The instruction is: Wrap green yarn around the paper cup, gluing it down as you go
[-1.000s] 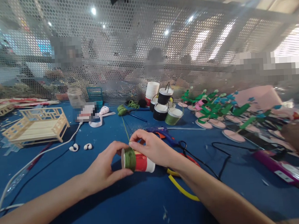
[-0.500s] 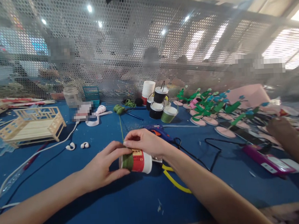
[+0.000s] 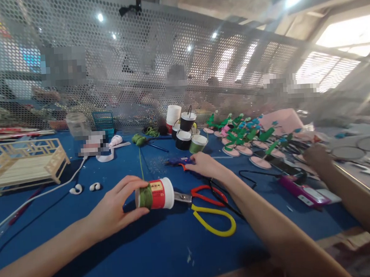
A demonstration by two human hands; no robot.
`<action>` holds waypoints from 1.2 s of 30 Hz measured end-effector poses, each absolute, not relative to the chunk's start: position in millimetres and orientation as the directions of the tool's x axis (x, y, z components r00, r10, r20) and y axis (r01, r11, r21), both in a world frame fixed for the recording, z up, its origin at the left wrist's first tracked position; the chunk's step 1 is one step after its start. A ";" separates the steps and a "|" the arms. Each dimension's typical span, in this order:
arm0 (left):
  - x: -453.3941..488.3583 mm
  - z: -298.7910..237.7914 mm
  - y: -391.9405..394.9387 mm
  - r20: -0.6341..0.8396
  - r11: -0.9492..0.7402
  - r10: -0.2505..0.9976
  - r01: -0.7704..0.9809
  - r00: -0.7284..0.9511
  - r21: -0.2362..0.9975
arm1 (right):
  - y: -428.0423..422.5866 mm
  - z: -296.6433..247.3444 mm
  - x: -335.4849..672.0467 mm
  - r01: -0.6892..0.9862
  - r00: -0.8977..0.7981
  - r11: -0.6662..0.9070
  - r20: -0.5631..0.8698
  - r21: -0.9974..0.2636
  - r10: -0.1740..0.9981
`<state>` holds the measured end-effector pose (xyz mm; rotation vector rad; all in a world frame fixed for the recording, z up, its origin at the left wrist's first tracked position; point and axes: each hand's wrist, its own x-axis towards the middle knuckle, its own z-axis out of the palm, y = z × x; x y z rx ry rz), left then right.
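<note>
My left hand (image 3: 117,202) grips a red and white paper cup (image 3: 159,192) lying on its side, thumb and fingers round its base end. Green yarn (image 3: 146,197) is wound round that end, and a strand runs back to a small green yarn ball (image 3: 138,139). My right hand (image 3: 207,166) is closed at the handle of a blue glue gun (image 3: 176,160) with an orange trigger, lying on the table beyond the cup. Scissors (image 3: 183,197) with one red and one yellow handle lie just right of the cup, partly behind its rim.
Small covered buckets (image 3: 184,140) and stacked paper cups (image 3: 174,114) stand at the back. Green craft plants (image 3: 234,138) on pink discs fill the right, near a purple power strip (image 3: 302,192) and another person's arm (image 3: 339,178). A wooden model bed (image 3: 28,163) and earbuds (image 3: 95,186) lie left.
My right hand has left the cup and moved forward and right to the glue gun. The scissors are now more exposed. My left hand still holds the cup. The view has shifted right.
</note>
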<state>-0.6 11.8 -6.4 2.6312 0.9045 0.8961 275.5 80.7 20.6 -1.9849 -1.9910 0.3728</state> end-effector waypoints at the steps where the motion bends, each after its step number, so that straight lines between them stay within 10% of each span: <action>1: -0.6 -6.6 12.0 0.483 -0.789 0.615 0.482 0.623 0.382 | 82.9 13.5 275.7 0.923 0.020 -0.017 0.002 -0.384 1.000; 12: -1.1 -7.2 11.2 0.494 -0.784 0.621 0.483 0.609 0.390 | 74.0 7.5 277.6 0.690 0.119 -0.120 -0.052 -0.714 0.992; 19: -3.5 -3.2 14.3 0.496 -0.795 0.606 0.506 0.622 0.335 | 37.7 42.7 269.9 0.176 -0.142 -0.068 -0.093 -0.982 0.985; 36: -6.6 -4.1 21.6 0.486 -0.786 0.614 0.538 0.622 0.304 | 9.9 28.8 253.6 0.341 -0.241 -0.010 -0.098 -0.940 0.966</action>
